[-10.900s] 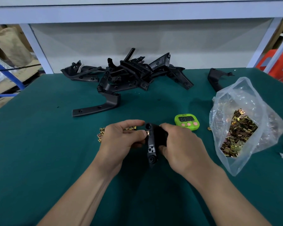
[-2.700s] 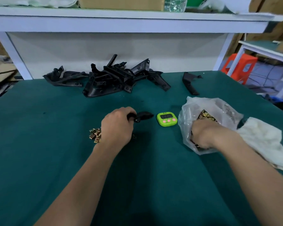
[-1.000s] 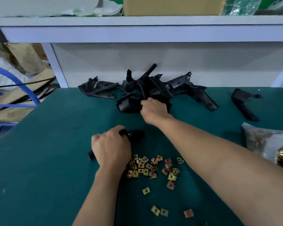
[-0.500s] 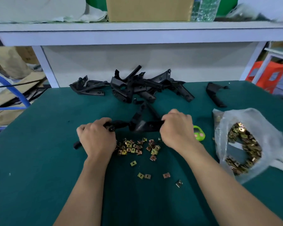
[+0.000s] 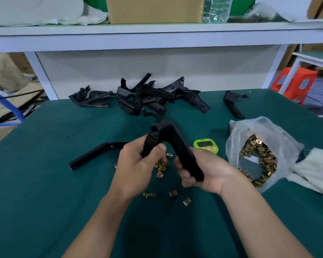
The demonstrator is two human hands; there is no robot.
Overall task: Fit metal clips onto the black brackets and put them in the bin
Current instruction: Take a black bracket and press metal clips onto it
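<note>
I hold one black L-shaped bracket (image 5: 172, 140) up over the middle of the green table with both hands. My left hand (image 5: 136, 164) grips its short arm, thumb pressed on the front. My right hand (image 5: 203, 170) is curled round the lower end of its long arm. Loose brass-coloured metal clips (image 5: 161, 167) lie scattered on the table under and in front of my hands. A second black bracket (image 5: 93, 155) lies flat to the left. A pile of black brackets (image 5: 147, 98) sits at the back of the table. No bin is in view.
A clear plastic bag (image 5: 257, 155) full of clips lies open at the right, with a white cloth (image 5: 315, 168) beside it. A green timer (image 5: 205, 145) stands behind my right hand. One more bracket (image 5: 233, 105) lies at the back right. A shelf (image 5: 157, 34) runs overhead.
My right hand brought a bracket from the pile and raised it. My left hand let go of the bracket it held, which now lies at the left, and took hold of the new one.
</note>
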